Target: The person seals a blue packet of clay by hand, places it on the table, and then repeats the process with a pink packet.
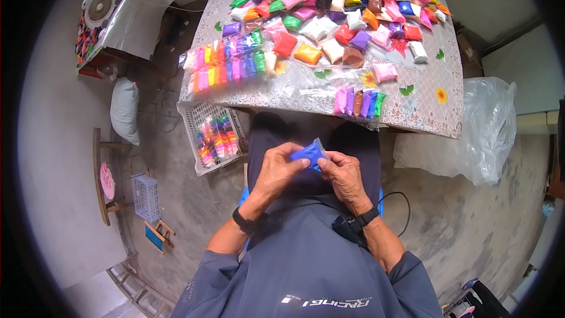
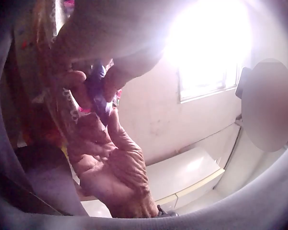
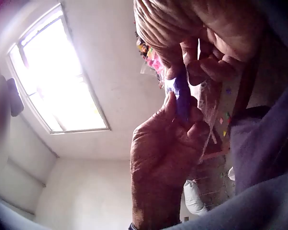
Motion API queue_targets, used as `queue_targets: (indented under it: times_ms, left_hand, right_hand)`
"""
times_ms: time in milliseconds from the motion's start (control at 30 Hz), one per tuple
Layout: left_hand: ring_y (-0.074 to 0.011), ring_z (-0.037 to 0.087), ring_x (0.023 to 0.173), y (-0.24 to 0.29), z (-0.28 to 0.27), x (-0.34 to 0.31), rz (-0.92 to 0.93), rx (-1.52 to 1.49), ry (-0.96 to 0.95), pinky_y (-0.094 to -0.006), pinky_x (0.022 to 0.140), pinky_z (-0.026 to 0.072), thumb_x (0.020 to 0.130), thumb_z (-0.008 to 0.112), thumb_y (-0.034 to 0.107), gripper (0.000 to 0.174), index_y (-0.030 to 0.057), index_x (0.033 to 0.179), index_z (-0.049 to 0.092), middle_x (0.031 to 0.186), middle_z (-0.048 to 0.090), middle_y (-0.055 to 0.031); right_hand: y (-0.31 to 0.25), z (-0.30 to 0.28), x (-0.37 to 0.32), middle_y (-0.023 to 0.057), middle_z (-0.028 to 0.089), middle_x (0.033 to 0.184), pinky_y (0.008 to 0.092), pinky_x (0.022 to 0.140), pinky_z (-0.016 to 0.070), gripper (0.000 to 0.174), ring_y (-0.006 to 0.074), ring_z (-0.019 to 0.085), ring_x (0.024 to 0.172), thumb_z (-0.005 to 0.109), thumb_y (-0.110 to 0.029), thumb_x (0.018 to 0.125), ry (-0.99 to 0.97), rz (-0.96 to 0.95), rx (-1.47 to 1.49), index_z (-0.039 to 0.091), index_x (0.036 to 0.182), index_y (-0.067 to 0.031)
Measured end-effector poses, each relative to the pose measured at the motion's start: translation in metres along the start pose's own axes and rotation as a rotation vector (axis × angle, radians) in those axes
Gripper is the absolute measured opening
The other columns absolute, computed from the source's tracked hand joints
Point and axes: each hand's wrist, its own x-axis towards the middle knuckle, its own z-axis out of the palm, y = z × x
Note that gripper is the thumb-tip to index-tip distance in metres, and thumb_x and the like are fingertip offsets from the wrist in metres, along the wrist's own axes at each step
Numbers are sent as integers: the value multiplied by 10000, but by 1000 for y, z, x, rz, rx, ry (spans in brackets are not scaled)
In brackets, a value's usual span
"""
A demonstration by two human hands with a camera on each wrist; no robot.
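A small blue packet [image 1: 308,153] in clear plastic is held above the person's lap, in front of the table edge. My left hand [image 1: 278,171] pinches its left end between thumb and fingers. At its other end, the thumb and fingers of my right hand [image 1: 343,179] grip the plastic. In the left wrist view the packet [image 2: 100,93] appears dark and edge-on, with the right hand [image 2: 112,167] below it. The right wrist view shows the packet [image 3: 182,98] upright between the fingertips of both hands, the left hand [image 3: 163,163] underneath.
Many coloured packets [image 1: 318,28] are heaped on the lace-covered table [image 1: 424,103]. Sorted rows of packets [image 1: 232,65] lie at its left front, and a short row [image 1: 358,102] lies near the front edge. A white crate [image 1: 189,123] with bundled packets stands left; a large plastic bag [image 1: 485,129] is at right.
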Motion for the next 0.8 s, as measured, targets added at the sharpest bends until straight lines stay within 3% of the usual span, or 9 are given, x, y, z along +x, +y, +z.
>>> queue_targets:
  times_ms: [400,600,800]
  left_hand:
    - [-64,582,757,-11,13,-2,7,159,115,-212,688,463,835,741,82,188,-11,993,696,848,674,-9]
    - [-58,577,768,-12,10,0,60,29,116,-221,700,467,842,736,86,214,-5,1029,687,861,670,-8]
    - [-57,578,780,-10,6,1,38,44,47,-215,709,470,836,741,68,212,-1,1029,686,869,668,-3]
  right_hand:
    - [5,-2,7,-30,645,744,209,587,397,152,44,515,641,756,-132,852,111,-60,-41,761,939,-8]
    - [3,2,8,-26,668,803,207,596,393,210,38,517,670,764,-123,855,131,-17,41,753,1029,-5]
    - [-1,4,5,-31,676,883,196,626,384,300,30,508,720,779,-131,853,-2,51,134,730,1124,-11]
